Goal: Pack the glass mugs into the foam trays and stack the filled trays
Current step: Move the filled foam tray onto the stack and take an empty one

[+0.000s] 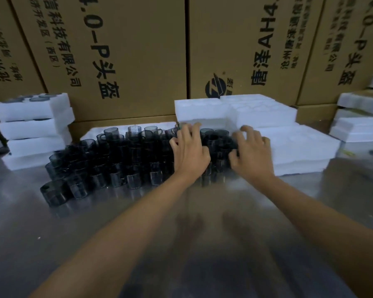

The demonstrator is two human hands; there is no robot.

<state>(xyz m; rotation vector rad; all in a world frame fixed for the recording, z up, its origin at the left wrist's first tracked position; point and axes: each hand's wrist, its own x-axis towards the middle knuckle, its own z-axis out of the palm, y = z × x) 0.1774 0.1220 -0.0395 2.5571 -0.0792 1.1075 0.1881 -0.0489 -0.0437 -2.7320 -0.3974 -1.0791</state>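
Observation:
Several dark smoked-glass mugs (108, 162) stand packed together on the steel table, left of centre. Both my hands reach over the right end of that cluster. My left hand (188, 151) hovers above the mugs with fingers spread and bent; whether it grips one is hidden. My right hand (251, 149) is at the cluster's right edge, beside the white foam trays (299, 147), fingers spread and curved, thumb close to a mug. More empty foam trays (263, 114) are stacked behind. A stack of filled trays (33, 127) stands at the left.
Tall brown cardboard boxes (127, 50) wall off the back of the table. More foam trays (362, 117) are piled at the far right. The shiny steel tabletop (181, 222) stretches towards me under my forearms.

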